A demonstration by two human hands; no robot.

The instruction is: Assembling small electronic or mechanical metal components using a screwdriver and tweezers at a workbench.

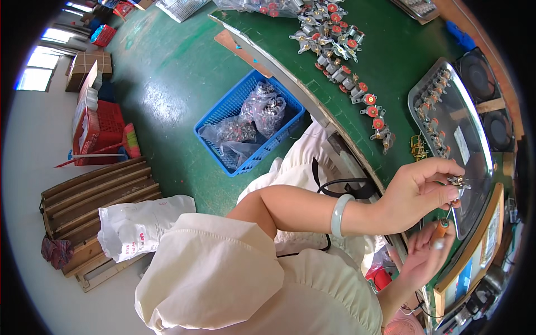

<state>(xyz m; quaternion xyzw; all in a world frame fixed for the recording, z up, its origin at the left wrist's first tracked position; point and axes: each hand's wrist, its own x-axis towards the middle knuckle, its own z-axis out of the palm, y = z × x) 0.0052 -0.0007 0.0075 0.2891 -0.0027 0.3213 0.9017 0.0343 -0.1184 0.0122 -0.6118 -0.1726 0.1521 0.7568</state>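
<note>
My left hand (416, 195), with a pale bangle on its wrist, pinches a small metal motor-like part (459, 182) over the near end of a shiny metal tray (416, 100). Just below it, my right hand (427, 254) is closed around a hand tool with an orange handle (441, 228). The tool's thin metal shaft points up at the part; I cannot tell whether its tip touches. Similar parts stand in a row (432, 111) along the tray's side. More parts with red discs (371, 100) form a line and a heap on the green tabletop (391, 50).
Gold-coloured small pieces (419, 148) lie beside the tray. Two round black fans (477, 75) stand beyond it, and a wooden-framed board (472, 257) leans at right. Left of the table edge, a blue basket (209, 148) holds bagged parts. A white sack (139, 223) rests on wooden slats (92, 195).
</note>
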